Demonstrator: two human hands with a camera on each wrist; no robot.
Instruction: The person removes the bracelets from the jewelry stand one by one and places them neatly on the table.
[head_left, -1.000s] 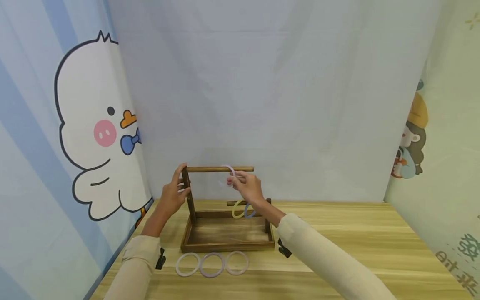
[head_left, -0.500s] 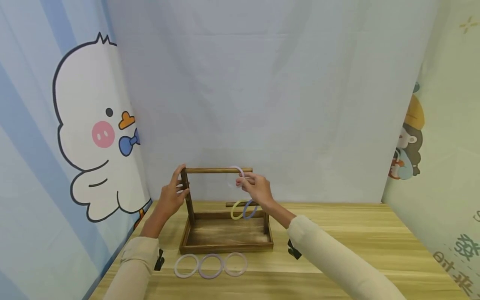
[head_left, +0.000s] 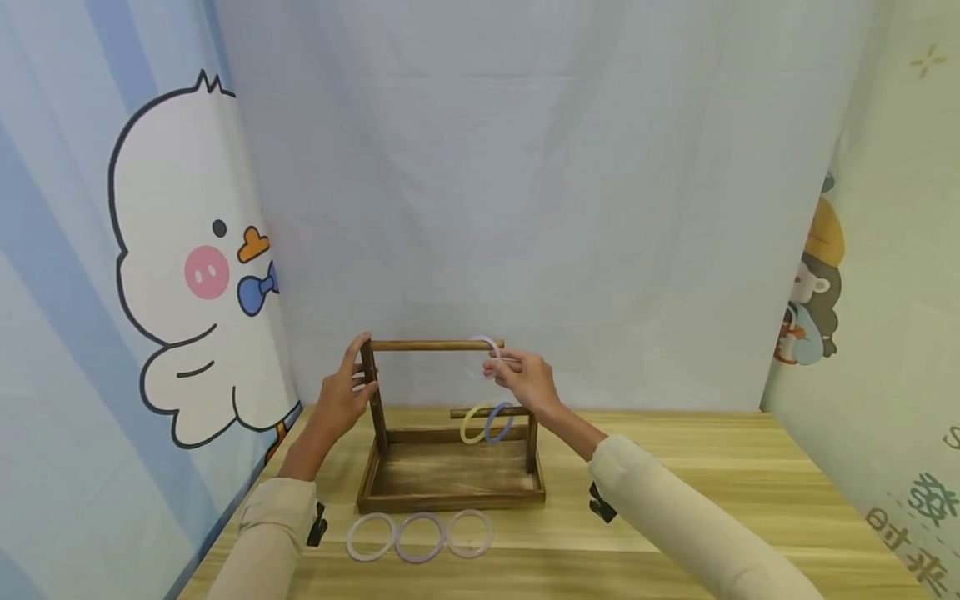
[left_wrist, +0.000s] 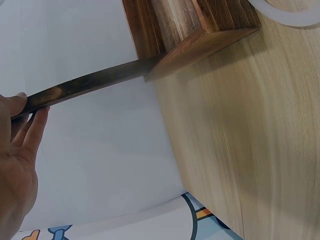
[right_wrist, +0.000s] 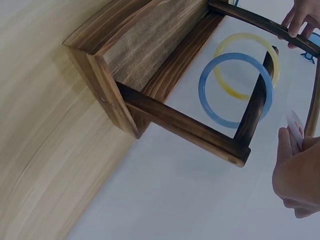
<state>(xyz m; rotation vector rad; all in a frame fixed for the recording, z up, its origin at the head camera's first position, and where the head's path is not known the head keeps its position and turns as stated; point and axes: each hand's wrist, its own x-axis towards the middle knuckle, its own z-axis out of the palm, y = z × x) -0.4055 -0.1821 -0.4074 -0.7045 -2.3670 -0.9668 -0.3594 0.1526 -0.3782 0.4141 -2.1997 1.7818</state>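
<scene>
In the head view, my left hand (head_left: 341, 398) grips the left post of a dark wooden bangle stand (head_left: 376, 417), thumb and fingers on opposite sides near its top. My right hand (head_left: 531, 380) pinches a pale lilac bangle (head_left: 496, 345), which encircles the upper bar (head_left: 420, 345) close to that bar's free right end. On the short lower bar hang a yellow bangle (head_left: 463, 427) and a blue bangle (head_left: 489, 428). The right wrist view shows the blue bangle (right_wrist: 202, 95) nearer the post than the yellow bangle (right_wrist: 245, 36).
Before the stand's tray (head_left: 450, 502), a white bangle (head_left: 349, 537), a purple bangle (head_left: 420, 559) and a pale pinkish bangle (head_left: 469, 555) lie in a row on the wooden table (head_left: 697, 467). A grey-white cloth (head_left: 585, 208) hangs behind; printed cloths flank both sides.
My right hand has drawn the pale lilac bangle rightward along the upper bar, toward its free end. The left hand keeps its place on the post.
</scene>
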